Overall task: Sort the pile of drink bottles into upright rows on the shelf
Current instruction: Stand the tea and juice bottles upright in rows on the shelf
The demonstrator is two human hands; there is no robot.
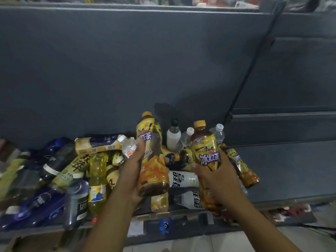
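Over the pile point(78, 171), the left hand point(130, 171) has its fingers curled round an upright iced tea bottle point(151, 142). At the pile's right edge, the right hand point(220, 180) has its fingers curled round a second iced tea bottle point(204, 151).

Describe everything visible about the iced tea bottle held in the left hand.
The iced tea bottle is clear plastic holding dark brown drink, with an orange-yellow cap on and a yellow-orange wrap label bearing white-and-purple characters. It is nearly upright in the air above the pile of lying bottles. The left hand grips its left side, thumb on the label.
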